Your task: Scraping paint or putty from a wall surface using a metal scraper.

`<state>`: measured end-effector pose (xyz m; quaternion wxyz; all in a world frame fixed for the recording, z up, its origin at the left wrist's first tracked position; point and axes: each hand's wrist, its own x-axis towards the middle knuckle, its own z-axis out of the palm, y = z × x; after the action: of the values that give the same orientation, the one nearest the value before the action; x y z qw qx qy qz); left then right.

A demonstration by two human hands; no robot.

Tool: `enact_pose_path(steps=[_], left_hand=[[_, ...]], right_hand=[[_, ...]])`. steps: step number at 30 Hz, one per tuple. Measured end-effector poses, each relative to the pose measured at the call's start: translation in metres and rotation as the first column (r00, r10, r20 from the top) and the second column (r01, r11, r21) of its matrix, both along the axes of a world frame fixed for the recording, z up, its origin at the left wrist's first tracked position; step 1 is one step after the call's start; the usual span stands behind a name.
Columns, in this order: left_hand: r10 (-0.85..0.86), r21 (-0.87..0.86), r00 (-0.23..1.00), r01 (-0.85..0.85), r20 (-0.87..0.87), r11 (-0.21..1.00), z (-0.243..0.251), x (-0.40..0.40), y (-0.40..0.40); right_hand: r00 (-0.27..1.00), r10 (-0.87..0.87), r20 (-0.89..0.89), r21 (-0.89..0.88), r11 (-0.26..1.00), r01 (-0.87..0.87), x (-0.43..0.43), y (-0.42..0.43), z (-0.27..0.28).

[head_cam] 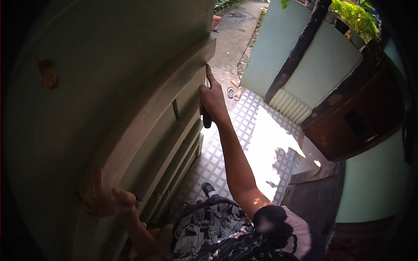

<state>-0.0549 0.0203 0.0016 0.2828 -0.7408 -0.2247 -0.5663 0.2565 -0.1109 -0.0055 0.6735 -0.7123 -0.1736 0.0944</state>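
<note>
My right hand (pixel 214 101) grips a tool with a dark handle (pixel 206 121), which sticks out below the fist. Its index finger stretches to the outer end of a painted ledge (pixel 143 130) on a pale green wall (pixel 130 42). The tool's working end is hidden by the hand and the wall edge, so I cannot tell its kind. Lower left, in shadow, my left hand (pixel 109 200) lies at the near part of the ledge with its fingers spread and nothing in it.
Below the ledge run stepped slats (pixel 173 163). A sunlit checkered tile floor (pixel 241 127) lies below, with loose sandals (pixel 230 92). A dark post (pixel 298 52) leans by a pale panel (pixel 333 62). A person's leg (pixel 216 23) shows on the concrete path (pixel 232 36).
</note>
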Motion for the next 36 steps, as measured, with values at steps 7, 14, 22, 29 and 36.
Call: enact_pose_path(steps=[7, 14, 22, 29, 36], left_hand=[[0.003, 0.012, 1.000, -0.003, -0.005, 1.000, 0.005, 0.002, 0.000], [-0.033, 0.004, 0.999, 0.033, -0.006, 0.999, 0.007, 0.000, -0.003], [-0.021, -0.028, 1.000, 0.021, -0.008, 0.999, 0.004, 0.000, -0.001], [-0.015, -0.018, 1.000, 0.015, -0.011, 1.000, 0.003, 0.003, 0.001], [-0.041, -0.020, 0.999, 0.041, -0.023, 0.999, 0.003, -0.001, 0.002]], right_hand=[[0.999, -0.033, -0.023, -0.022, 0.999, 0.033, 0.005, -0.003, 0.011], [0.999, -0.022, -0.026, 0.037, 0.999, 0.023, 0.014, -0.010, 0.016], [0.999, -0.022, -0.035, -0.059, 0.998, 0.020, 0.015, -0.009, 0.016], [1.000, -0.014, 0.015, -0.008, 1.000, 0.014, 0.011, -0.004, 0.012], [1.000, -0.004, -0.004, 0.007, 1.000, 0.004, 0.004, -0.002, 0.010]])
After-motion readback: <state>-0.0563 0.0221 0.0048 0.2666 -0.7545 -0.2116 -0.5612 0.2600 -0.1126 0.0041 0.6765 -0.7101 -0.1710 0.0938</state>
